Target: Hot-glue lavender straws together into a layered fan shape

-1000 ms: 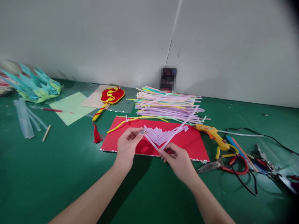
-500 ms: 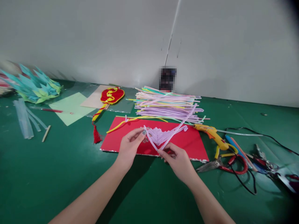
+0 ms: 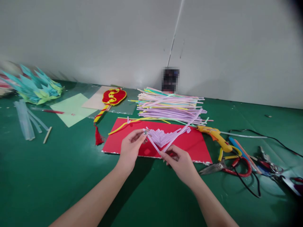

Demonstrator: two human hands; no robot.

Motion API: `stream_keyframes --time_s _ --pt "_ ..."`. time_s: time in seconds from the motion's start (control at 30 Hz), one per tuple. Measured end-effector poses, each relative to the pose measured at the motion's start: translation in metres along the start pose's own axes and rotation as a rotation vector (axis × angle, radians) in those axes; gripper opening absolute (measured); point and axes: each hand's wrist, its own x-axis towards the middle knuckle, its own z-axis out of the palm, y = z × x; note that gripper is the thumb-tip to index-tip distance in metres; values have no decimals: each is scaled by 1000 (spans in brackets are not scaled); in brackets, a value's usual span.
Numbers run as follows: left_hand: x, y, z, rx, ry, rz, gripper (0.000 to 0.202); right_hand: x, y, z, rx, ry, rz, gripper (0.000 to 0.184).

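Observation:
A lilac pipe cleaner [image 3: 170,142] is bent into a V, its right arm longer than its left. My left hand [image 3: 132,143] pinches the tip of the short arm. At the bend, my right hand [image 3: 176,157] grips it between thumb and fingers. Behind this V, a nested chevron of lilac pipe cleaners [image 3: 159,136] lies over a red board [image 3: 199,148] with a ragged white front edge. A small lilac curl [image 3: 188,130] sits at the chevron's right. My fingertips partly hide the chevron's left side.
Behind the board lies a pile of pastel pipe cleaners [image 3: 170,108]. To the right are a yellow glue gun [image 3: 214,135], red-handled scissors [image 3: 239,167] and a black cord. A red and yellow tasselled fan [image 3: 114,96], green paper [image 3: 71,108], glue sticks [image 3: 23,121] and teal folded paper [image 3: 39,86] occupy the left.
The long arm of the V has tilted slightly lower and to the right. My left fingertips have shifted a little left; both hands keep their hold.

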Motion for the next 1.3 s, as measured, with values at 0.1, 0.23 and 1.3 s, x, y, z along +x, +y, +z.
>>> stream_keyframes --time_s 0.1,0.23,1.3 --pt "1 0 -1 16 -15 4 19 1 -3 -1 83 48 2 28" --pt "0 0 -1 68 -74 -4 20 3 -4 -5 195 97 -7 32" --pt "-17 0 3 314 -660 -19 22 3 -2 -6 421 89 14 27"
